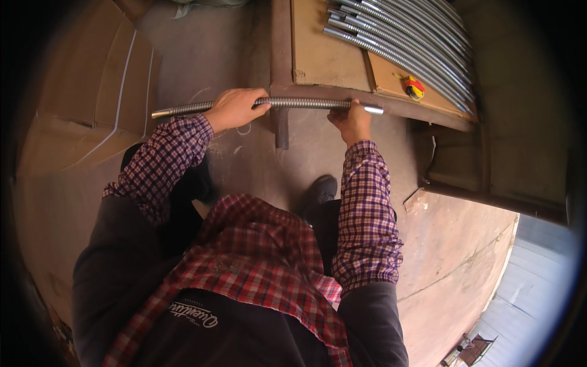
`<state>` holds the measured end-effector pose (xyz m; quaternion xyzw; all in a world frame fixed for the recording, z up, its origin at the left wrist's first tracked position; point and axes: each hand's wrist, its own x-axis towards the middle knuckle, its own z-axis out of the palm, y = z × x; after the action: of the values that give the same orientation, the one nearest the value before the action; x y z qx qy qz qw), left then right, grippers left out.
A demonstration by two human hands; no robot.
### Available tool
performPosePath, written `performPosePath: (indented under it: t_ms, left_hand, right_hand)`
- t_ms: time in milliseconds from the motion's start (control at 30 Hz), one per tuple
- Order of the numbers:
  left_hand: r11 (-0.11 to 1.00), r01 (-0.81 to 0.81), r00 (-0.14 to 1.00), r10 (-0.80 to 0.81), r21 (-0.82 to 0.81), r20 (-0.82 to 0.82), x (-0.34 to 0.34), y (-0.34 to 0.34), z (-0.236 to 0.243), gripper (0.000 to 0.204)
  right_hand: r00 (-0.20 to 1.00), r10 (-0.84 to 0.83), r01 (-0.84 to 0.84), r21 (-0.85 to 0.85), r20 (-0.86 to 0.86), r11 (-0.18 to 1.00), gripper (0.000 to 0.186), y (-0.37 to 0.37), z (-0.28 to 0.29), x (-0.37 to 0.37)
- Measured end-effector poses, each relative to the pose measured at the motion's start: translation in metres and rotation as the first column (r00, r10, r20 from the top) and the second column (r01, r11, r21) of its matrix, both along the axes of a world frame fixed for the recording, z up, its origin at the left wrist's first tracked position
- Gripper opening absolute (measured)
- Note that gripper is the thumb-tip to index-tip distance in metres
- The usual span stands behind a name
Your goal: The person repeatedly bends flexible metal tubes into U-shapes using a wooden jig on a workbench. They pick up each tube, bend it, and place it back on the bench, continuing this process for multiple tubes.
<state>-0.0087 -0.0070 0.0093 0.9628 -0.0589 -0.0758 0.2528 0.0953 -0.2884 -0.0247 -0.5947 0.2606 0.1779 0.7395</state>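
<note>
A long ribbed metal tube (306, 103) with smooth shiny ends lies crosswise in front of me, nearly level. My left hand (237, 109) is wrapped round it left of the middle, leaving the left end sticking out past the wrist. Close to the right end, my right hand (353, 121) grips the tube from below, thumb on top. The smooth right tip extends just beyond those fingers. Behind the tube runs the near edge of a brown metal-framed table (282, 55).
Many similar ribbed tubes (409, 40) lie side by side on cardboard (330, 58) on the table. A yellow and red tape measure (414, 89) sits beside them. Cardboard boxes (92, 73) stand at the left. A table leg (281, 131) reaches down near the tube's middle.
</note>
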Motion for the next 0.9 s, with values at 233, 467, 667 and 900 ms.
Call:
performPosePath:
  t_ms: [233,467,667,900]
  left_hand:
    - [0.995,-0.100,0.995,0.100,0.028,0.028,0.000,0.011,0.017,0.030]
    - [0.973,-0.225,0.974,0.225,0.058,-0.002,-0.018,0.073,0.045,0.031]
    - [0.969,-0.247,0.965,0.244,-0.027,-0.099,-0.083,0.213,0.048,0.029]
    - [0.934,-0.319,0.905,0.350,0.159,-0.242,-0.107,0.225,0.039,0.037]
  right_hand:
    - [0.987,-0.042,0.052,-0.065,0.153,0.996,0.033,0.022,0.030,-0.008]
    - [0.931,0.142,-0.162,0.031,0.337,0.986,0.038,0.054,0.055,-0.019]
    - [0.919,0.025,-0.012,-0.035,0.395,0.999,0.040,0.047,0.060,-0.006]
    - [0.913,-0.023,0.033,-0.019,0.407,0.999,0.038,0.045,0.063,-0.001]
